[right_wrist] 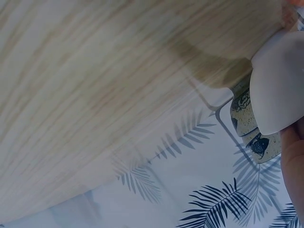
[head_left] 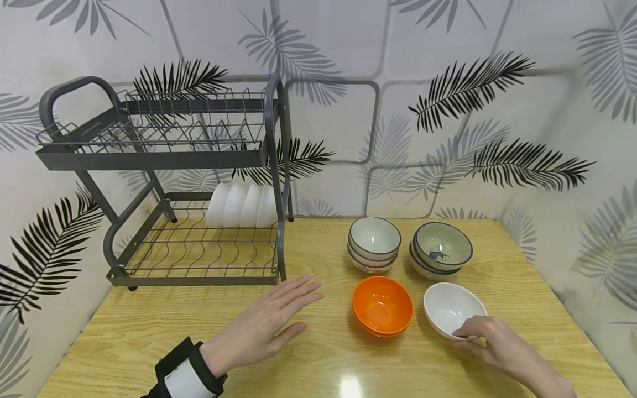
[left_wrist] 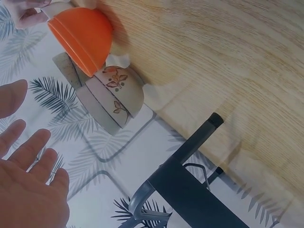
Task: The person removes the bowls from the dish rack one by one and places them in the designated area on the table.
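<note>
Right hand [head_left: 490,341], lower right of the head view, pinches the rim of one white bowl [head_left: 448,303] between thumb and fingers. Left hand [head_left: 266,325], lower centre, is open, fingers stretched out above a wood-grain table [head_left: 298,365]. Between the hands sit two orange bowls [head_left: 382,304], one nested inside the other. Right of centre, behind these, are three nested flower-patterned bowls [head_left: 374,235] and, beside them, two nested speckled bowls [head_left: 443,243] with fish prints. Upper left, a two-tier dish rack [head_left: 159,160] holds four upright white bowls [head_left: 240,205] on its lower tier.
</note>
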`<state>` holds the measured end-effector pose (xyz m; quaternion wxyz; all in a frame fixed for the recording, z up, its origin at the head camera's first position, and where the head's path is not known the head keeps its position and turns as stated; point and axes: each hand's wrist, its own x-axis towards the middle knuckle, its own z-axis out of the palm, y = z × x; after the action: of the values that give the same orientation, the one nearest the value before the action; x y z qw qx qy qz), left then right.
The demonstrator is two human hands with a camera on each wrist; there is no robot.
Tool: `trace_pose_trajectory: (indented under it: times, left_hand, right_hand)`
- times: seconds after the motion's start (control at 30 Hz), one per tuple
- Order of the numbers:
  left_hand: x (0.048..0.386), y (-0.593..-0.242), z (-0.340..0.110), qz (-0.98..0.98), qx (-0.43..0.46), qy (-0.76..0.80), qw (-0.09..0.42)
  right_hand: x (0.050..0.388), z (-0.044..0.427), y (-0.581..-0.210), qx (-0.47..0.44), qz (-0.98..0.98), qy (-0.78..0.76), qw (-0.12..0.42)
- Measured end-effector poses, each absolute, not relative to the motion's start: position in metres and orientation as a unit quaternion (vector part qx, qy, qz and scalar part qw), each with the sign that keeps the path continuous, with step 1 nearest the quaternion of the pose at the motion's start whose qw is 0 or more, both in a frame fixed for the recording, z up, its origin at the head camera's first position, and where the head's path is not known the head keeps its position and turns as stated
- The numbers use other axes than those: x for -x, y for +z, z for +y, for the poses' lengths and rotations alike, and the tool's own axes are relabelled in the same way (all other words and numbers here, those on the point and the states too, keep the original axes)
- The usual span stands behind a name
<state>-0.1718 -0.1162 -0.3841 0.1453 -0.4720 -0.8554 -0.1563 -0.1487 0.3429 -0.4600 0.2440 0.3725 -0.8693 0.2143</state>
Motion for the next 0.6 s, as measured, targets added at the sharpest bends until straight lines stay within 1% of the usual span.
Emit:
trace_pose_trajectory:
  times: [0.2, 0.4, 0.6]
  left_hand:
    - [0.172, -0.384, -0.116, -0.858, 0.469, -0.155, 0.143]
    - [0.173, -0.386, -0.118, -0.861, 0.46, -0.169, 0.135]
    - [0.176, -0.386, -0.121, -0.869, 0.442, -0.184, 0.127]
  right_hand:
    - [0.147, 0.342, -0.458, -0.347, -0.885, 0.21, 0.227]
    - [0.146, 0.336, -0.455, -0.341, -0.884, 0.204, 0.248]
    - [0.147, 0.332, -0.45, -0.353, -0.87, 0.232, 0.253]
